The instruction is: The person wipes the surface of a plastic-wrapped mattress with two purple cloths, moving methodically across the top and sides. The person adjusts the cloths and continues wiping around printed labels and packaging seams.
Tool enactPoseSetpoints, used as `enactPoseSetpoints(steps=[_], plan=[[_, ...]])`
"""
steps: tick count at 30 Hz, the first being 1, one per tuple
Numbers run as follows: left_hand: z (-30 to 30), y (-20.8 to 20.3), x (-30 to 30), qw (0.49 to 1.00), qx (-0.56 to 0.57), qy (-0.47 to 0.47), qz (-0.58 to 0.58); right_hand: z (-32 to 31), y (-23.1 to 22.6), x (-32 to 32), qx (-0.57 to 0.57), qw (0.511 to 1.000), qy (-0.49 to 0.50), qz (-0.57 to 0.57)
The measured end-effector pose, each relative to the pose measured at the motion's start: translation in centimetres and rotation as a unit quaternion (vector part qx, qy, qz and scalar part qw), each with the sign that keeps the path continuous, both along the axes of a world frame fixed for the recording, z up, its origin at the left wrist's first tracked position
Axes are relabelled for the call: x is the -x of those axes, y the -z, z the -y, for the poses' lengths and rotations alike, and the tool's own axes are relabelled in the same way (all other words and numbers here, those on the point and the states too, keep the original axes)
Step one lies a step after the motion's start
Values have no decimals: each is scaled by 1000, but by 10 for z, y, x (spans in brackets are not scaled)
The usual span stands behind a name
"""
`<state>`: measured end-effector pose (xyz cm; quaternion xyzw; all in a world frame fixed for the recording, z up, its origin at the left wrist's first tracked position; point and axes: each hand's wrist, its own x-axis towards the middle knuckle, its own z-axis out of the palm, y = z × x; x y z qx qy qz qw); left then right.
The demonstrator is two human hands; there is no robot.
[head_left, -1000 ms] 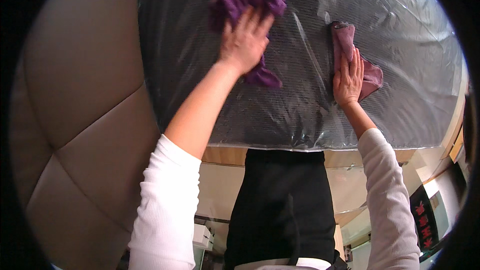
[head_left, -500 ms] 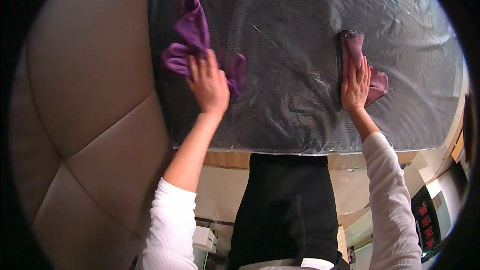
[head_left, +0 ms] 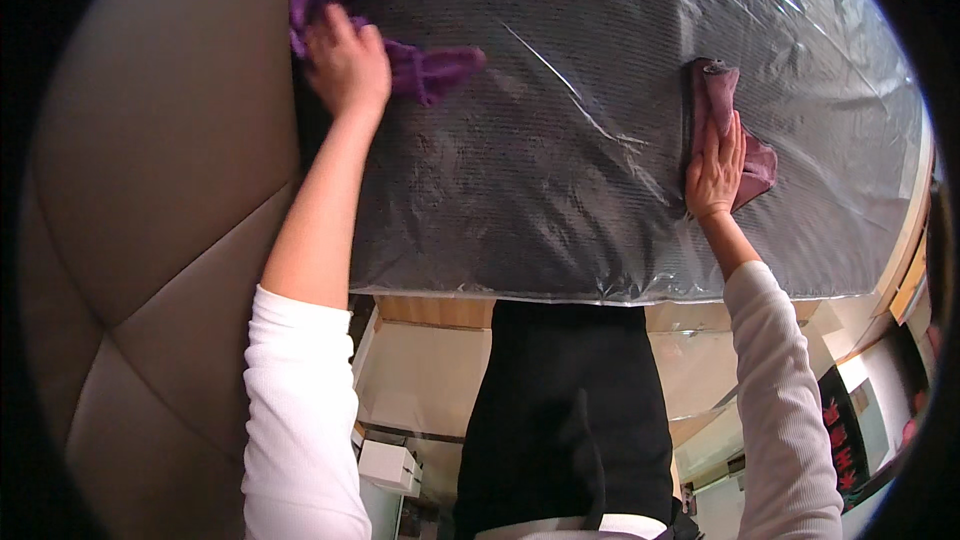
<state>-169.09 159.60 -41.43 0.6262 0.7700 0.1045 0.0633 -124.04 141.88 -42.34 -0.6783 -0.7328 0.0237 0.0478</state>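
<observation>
At the far left of a dark, plastic-covered mattress, my left hand presses down on a crumpled purple cloth. Its fingers bend into the fabric, partly blurred, and the cloth spreads out on both sides of the hand, up against the headboard side. Over on the right, my right hand lies flat, fingers extended, on a folded mauve cloth. One corner of that cloth sticks out beyond the little finger, and a rolled end shows above the fingertips.
A padded beige-brown headboard with stitched seams borders the mattress on the left. The clear plastic is wrinkled and shiny. Below the mattress edge are a pale floor, a white box and a dark sign with red marks.
My left hand has slid away from me and to the left, dragging the purple cloth along toward the headboard. My right hand and the mauve cloth have stayed nearly in place.
</observation>
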Motion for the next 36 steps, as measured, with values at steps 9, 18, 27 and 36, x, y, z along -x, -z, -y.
enactPoseSetpoints(steps=[9, 18, 27, 36], plan=[[129, 0, -6, 999, -30, 37, -9, 0, 3, -3, 0, 1000, 3, -8], [219, -26, -121, 934, 51, 320, 151, -5, 2, 4, -13, 1000, -14, -17], [154, -20, -123, 969, 35, 235, 72, -3, 6, 1, -30, 999, -23, -7], [215, -28, -37, 967, 51, 245, -52, 3, 8, -5, -26, 999, -18, -6]])
